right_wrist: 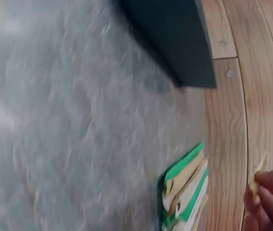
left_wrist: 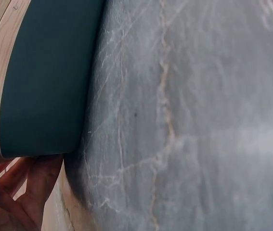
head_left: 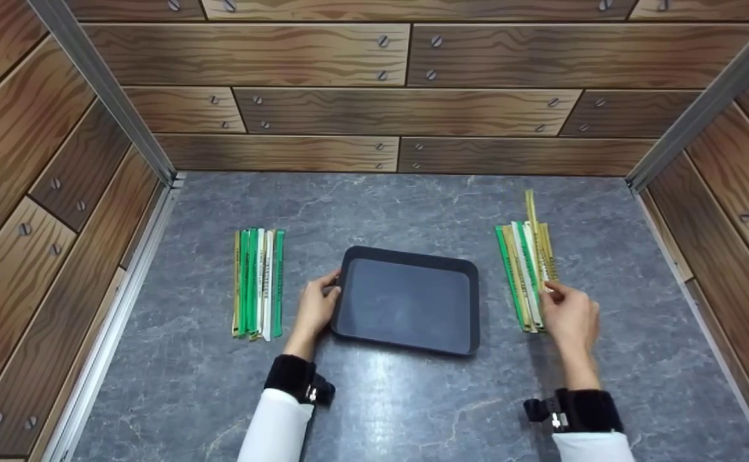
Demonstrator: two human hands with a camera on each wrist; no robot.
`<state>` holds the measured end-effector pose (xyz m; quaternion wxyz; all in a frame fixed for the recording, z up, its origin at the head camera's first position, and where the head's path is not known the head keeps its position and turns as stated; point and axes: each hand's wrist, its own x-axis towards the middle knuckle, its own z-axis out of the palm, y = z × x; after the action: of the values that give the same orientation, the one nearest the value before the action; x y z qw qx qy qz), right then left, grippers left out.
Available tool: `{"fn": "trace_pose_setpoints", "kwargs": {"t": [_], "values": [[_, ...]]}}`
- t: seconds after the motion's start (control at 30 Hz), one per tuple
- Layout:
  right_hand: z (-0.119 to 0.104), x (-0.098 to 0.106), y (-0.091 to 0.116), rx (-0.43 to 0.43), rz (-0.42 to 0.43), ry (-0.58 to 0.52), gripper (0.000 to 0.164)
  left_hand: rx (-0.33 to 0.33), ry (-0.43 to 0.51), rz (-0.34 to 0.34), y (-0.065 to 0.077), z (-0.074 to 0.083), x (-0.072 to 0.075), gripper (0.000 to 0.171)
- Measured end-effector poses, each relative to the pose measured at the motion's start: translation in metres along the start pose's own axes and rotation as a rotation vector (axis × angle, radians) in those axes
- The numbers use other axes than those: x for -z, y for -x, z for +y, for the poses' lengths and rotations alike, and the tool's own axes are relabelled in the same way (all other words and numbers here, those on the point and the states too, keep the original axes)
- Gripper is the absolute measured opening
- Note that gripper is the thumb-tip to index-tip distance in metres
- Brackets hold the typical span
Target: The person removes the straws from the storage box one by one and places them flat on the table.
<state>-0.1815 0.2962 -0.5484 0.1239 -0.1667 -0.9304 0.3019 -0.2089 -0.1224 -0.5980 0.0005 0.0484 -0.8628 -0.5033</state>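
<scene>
A dark grey rectangular tray (head_left: 406,346) lies slightly turned in the middle of the table. My left hand (head_left: 316,307) grips its left edge, thumb at the rim; in the left wrist view the fingers (left_wrist: 42,180) reach under the tray's corner (left_wrist: 45,96). To the right of the tray, my right hand (head_left: 572,316) pinches one long yellow paper-wrapped stick (head_left: 531,208) between thumb and fingers. This stick is above a pile of green, white and yellow wrapped sticks (head_left: 516,276). The right wrist view shows the pile's ends (right_wrist: 187,187) below the pinched stick (right_wrist: 259,175).
Left of the tray lies another row of green, white and yellow wrapped sticks (head_left: 258,282). Wood-patterned walls (head_left: 323,109) enclose the grey marbled table (head_left: 413,410) at the back and both sides, with metal rails (head_left: 117,308) along the corners.
</scene>
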Motion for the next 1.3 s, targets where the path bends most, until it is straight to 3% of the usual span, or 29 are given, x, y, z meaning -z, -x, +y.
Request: {"fn": "trace_pose_setpoints", "kwargs": {"t": [0.23, 0.5, 0.7, 1.0, 1.3], "values": [[0.011, 0.0, -0.005, -0.047, -0.098, 0.125, 0.032, 0.017, -0.001, -0.006, 0.0, 0.0, 0.0, 0.041], [0.016, -0.004, -0.008, -0.059, -0.089, 0.169, 0.032, 0.0, -0.018, -0.002, 0.001, 0.0, 0.0, 0.04], [0.014, -0.01, -0.006, 0.01, -0.06, 0.182, 0.031, -0.005, -0.04, 0.009, 0.0, 0.001, 0.0, 0.04], [0.002, -0.022, 0.005, 0.134, -0.088, 0.139, 0.029, -0.031, -0.115, 0.045, 0.002, 0.001, -0.001, 0.04], [-0.003, -0.026, 0.008, 0.159, -0.048, 0.122, 0.024, -0.005, -0.152, 0.049, 0.002, 0.007, -0.002, 0.04]]}}
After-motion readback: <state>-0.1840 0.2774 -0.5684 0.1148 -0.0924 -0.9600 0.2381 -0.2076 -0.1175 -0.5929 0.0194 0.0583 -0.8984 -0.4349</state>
